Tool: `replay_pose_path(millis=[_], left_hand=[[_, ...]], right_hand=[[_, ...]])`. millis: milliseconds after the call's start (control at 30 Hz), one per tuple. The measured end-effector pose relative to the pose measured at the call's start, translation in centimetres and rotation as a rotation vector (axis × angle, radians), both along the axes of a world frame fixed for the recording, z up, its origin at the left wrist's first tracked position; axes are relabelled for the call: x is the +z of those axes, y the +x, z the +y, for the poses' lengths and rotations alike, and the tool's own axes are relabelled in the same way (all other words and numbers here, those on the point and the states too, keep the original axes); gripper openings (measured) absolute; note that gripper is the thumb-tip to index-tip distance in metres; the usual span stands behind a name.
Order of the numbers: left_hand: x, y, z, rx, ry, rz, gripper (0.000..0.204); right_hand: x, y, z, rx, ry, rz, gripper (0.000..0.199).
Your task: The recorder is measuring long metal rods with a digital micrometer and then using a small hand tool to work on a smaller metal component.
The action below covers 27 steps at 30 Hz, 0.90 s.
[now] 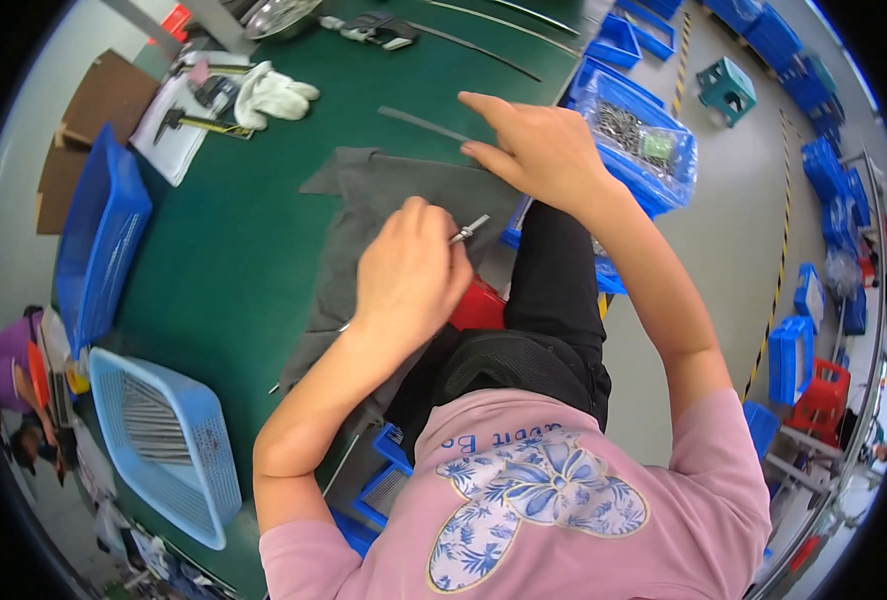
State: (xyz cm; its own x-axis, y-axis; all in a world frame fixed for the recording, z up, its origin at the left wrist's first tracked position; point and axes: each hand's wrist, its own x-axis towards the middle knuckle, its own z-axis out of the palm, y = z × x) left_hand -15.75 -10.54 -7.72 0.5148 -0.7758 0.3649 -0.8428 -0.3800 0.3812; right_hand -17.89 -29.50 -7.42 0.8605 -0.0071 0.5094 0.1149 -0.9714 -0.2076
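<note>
My left hand (411,265) is closed round a thin metal rod (471,229), whose end with a small collar pokes out past the thumb. Short bits of metal also show on the other side of that wrist; whether they belong to the same rod, I cannot tell. Under this hand a dark grey cloth (364,190) covers the table edge. Farther right, my right hand (544,150) is raised, its index finger and thumb apart with nothing seen between them. A thin flat metal strip (419,121) reaches close to the thumb tip; they appear apart.
On the green table (234,230) are a light blue basket (226,465) of metal rods, a blue bin (114,230), a hammer (204,123) and white gloves (274,95). At right stand a bag-lined blue crate (664,185) of small metal parts and a green stool (727,90).
</note>
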Motion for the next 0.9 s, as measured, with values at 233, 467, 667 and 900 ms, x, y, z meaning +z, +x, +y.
replay_pose_path(millis=[233,467,667,900], left_hand=[[0.2,0.2,0.6,-0.002,-0.058,0.263,0.013],[-0.3,0.7,0.7,0.041,-0.122,0.354,0.014],[-0.6,0.9,0.6,0.095,-0.178,0.386,0.014],[-0.7,0.7,0.8,0.085,-0.204,0.450,0.014]], right_hand=[[-4.3,-4.9,2.1,-0.285,1.130,0.234,0.026],[-3.8,-4.8,5.2,0.039,1.251,-0.020,0.013],[-2.2,-3.4,5.1,0.152,0.737,0.031,0.016],[-0.7,-2.0,3.0,0.358,0.573,0.370,0.012]])
